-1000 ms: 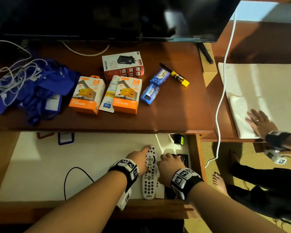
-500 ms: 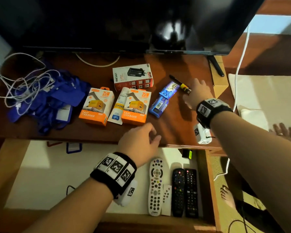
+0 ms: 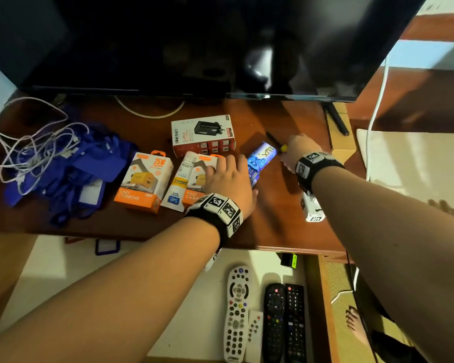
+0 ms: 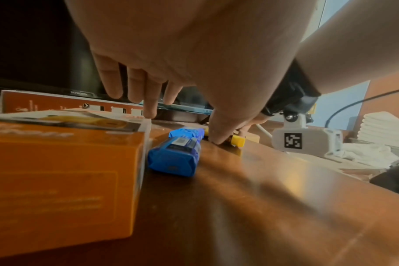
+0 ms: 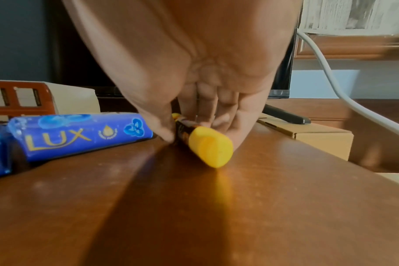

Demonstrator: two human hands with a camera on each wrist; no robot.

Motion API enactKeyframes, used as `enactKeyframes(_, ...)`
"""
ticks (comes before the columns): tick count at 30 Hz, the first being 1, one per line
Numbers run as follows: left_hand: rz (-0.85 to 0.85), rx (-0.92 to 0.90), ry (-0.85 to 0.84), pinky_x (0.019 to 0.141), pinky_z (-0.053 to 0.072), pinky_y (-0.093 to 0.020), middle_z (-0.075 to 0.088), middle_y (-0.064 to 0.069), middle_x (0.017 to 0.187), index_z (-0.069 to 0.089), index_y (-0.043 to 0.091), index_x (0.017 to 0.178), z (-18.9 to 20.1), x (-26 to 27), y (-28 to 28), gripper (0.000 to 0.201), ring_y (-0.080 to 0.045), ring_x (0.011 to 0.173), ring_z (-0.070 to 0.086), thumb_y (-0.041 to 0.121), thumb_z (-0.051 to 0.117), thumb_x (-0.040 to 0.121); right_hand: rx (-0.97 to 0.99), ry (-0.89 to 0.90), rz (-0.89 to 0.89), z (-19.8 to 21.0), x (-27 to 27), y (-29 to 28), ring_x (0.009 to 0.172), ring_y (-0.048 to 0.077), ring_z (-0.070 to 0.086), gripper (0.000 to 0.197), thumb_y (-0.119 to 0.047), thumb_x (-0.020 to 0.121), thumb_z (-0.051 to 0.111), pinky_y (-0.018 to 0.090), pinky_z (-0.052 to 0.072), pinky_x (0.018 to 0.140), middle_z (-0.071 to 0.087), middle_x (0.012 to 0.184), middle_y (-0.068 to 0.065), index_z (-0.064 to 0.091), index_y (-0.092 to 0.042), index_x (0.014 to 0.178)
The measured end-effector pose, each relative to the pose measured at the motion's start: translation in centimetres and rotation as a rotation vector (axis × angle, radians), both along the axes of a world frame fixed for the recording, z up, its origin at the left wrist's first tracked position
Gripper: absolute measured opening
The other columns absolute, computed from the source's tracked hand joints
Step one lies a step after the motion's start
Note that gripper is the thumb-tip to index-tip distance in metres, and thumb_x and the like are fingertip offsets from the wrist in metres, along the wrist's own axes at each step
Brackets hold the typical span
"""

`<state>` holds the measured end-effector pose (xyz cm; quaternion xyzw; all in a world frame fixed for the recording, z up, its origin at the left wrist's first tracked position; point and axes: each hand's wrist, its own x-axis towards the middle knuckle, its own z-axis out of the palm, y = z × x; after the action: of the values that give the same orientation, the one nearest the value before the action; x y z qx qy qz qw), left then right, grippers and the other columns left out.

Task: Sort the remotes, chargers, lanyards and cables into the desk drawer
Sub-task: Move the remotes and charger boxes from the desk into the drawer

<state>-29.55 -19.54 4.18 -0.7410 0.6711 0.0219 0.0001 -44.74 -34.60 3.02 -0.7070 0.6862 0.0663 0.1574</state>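
Observation:
Several remotes lie side by side in the open drawer (image 3: pixel 116 297): a white remote (image 3: pixel 237 313), a small white one (image 3: pixel 254 332) and two black remotes (image 3: pixel 285 322). On the desk sit blue lanyards (image 3: pixel 71 166) under tangled white cables (image 3: pixel 29 148), two orange charger boxes (image 3: pixel 144 182) and a white Onesat charger box (image 3: pixel 202 137). My left hand (image 3: pixel 220 166) reaches over the right orange box (image 4: pixel 57 171), straight fingers (image 4: pixel 148 111) touching its top, thumb down beside the blue Lux soap (image 4: pixel 176 156). My right hand (image 5: pixel 187 126) pinches a yellow-capped marker (image 5: pixel 207 145) lying on the desk.
A white tube (image 3: pixel 178 187) leans between the orange boxes. A dark TV (image 3: pixel 194 48) fills the back of the desk, with a cardboard box (image 3: pixel 341 150) and a white cord (image 3: pixel 375 113) at right. Another person's hand (image 3: pixel 443 208) and foot (image 3: pixel 354 323) show there.
Both hands left the remotes in the drawer and rose to the desk top. The left moved onto the orange charger box; the right reached the marker and now pinches it.

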Motion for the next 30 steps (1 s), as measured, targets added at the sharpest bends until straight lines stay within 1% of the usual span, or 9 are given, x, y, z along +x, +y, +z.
enactKeyframes(2, -0.011, -0.011, -0.036, 0.104, 0.034, -0.045, 0.050, -0.008, 0.138, 0.038, 0.012, 0.147, 0.0, -0.4, -1.0, 0.082, -0.028, 0.128, 0.043, 0.060, 0.063, 0.085, -0.016, -0.011, -0.036, -0.1, -0.3, 0.9, 0.090, 0.035, 0.064, 0.021, -0.017, 0.097, 0.060, 0.038, 0.051, 0.074, 0.068, 0.115, 0.016, 0.066, -0.005, 0.114)
enactKeyframes(7, -0.071, 0.055, -0.126, 0.106, 0.032, -0.047, 0.050, -0.009, 0.140, 0.042, 0.007, 0.146, 0.0, -1.3, -3.4, 0.079, -0.028, 0.129, 0.042, 0.063, 0.052, 0.091, 0.047, -0.029, -0.118, -0.2, -1.5, 4.6, 0.088, 0.035, 0.067, 0.027, -0.026, 0.095, 0.066, 0.036, 0.052, 0.074, 0.068, 0.097, 0.015, 0.069, -0.003, 0.108)
enactKeyframes(11, -0.084, 0.129, -0.192, 0.109, 0.027, -0.048, 0.052, -0.010, 0.141, 0.045, 0.006, 0.145, -0.6, -2.4, -4.7, 0.076, -0.028, 0.131, 0.038, 0.064, 0.043, 0.096, 0.108, -0.121, -0.228, 0.0, -2.7, 8.7, 0.099, 0.037, 0.069, 0.030, -0.032, 0.093, 0.069, 0.040, 0.055, 0.084, 0.070, 0.106, 0.017, 0.068, -0.004, 0.104)
enactKeyframes(13, -0.109, 0.159, -0.227, 0.110, 0.026, -0.048, 0.053, -0.011, 0.143, 0.042, 0.005, 0.148, -1.0, -2.8, -5.0, 0.074, -0.028, 0.132, 0.038, 0.061, 0.041, 0.099, 0.094, -0.185, -0.270, 0.4, -3.0, 11.6, 0.099, 0.038, 0.067, 0.029, -0.030, 0.092, 0.068, 0.039, 0.053, 0.080, 0.069, 0.103, 0.018, 0.066, -0.003, 0.102)
enactKeyframes(16, -0.130, 0.187, -0.280, 0.111, 0.027, -0.043, 0.050, -0.014, 0.144, 0.033, 0.001, 0.152, -1.9, -3.0, -5.1, 0.072, -0.029, 0.132, 0.039, 0.054, 0.041, 0.103, 0.064, -0.285, -0.219, 1.6, -3.4, 17.4, 0.091, 0.037, 0.063, 0.023, -0.027, 0.091, 0.066, 0.036, 0.045, 0.072, 0.065, 0.093, 0.014, 0.060, -0.006, 0.095)
enactKeyframes(20, -0.145, 0.231, -0.313, 0.105, 0.031, -0.040, 0.053, -0.017, 0.139, 0.031, -0.001, 0.150, -2.5, -3.2, -4.9, 0.059, -0.030, 0.126, 0.043, 0.038, 0.040, 0.105, 0.327, -0.286, -0.054, 2.7, -3.6, 25.5, 0.080, 0.014, 0.058, 0.015, -0.034, 0.095, 0.065, 0.028, 0.047, 0.072, 0.062, 0.089, -0.005, 0.055, -0.025, 0.089)
enactKeyframes(25, -0.161, 0.272, -0.288, 0.102, 0.030, -0.038, 0.057, -0.013, 0.135, 0.037, 0.007, 0.147, -1.8, -2.9, -4.2, 0.048, -0.027, 0.124, 0.043, 0.021, 0.038, 0.100, 0.536, -0.109, 0.053, 1.0, -2.4, 28.6, 0.106, 0.028, 0.065, 0.031, -0.029, 0.100, 0.056, 0.028, 0.042, 0.075, 0.067, 0.106, 0.008, 0.038, -0.024, 0.075)
enactKeyframes(28, -0.116, 0.261, -0.279, 0.101, 0.032, -0.037, 0.060, -0.008, 0.125, 0.044, 0.013, 0.135, -1.7, -2.5, -3.6, 0.037, -0.024, 0.118, 0.046, 0.030, 0.042, 0.101, 0.545, -0.103, -0.102, -2.9, -2.0, 27.5, 0.105, 0.029, 0.067, 0.027, -0.027, 0.101, 0.051, 0.027, 0.040, 0.070, 0.059, 0.084, 0.003, 0.045, -0.015, 0.078)
enactKeyframes(30, -0.087, 0.251, -0.305, 0.101, 0.032, -0.036, 0.060, -0.007, 0.123, 0.046, 0.012, 0.133, -1.9, -2.5, -3.6, 0.044, -0.023, 0.117, 0.047, 0.045, 0.041, 0.104, 0.563, -0.116, -0.160, -5.7, -1.7, 26.2, 0.102, 0.029, 0.068, 0.024, -0.027, 0.100, 0.054, 0.028, 0.043, 0.069, 0.058, 0.081, 0.005, 0.053, -0.010, 0.083)
